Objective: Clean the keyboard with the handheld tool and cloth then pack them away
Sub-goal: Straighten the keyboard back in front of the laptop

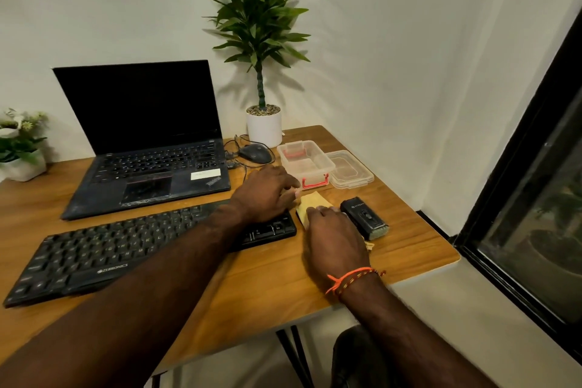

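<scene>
While both hands [267, 192] [333, 236] pinch yellow cloth [311, 203] on wood desk [271, 274], white walls, dark window [535, 230] rt.

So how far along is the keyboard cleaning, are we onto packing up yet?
Close to packing. Both hands, left hand and right hand, are on the yellow cloth beside the black keyboard, apparently folding it. The handheld cleaning tool lies set down on the table. Still left: the clear plastic box stands open and empty, its lid alongside.

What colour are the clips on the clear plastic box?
Red clips, clearest in the head view.
</scene>
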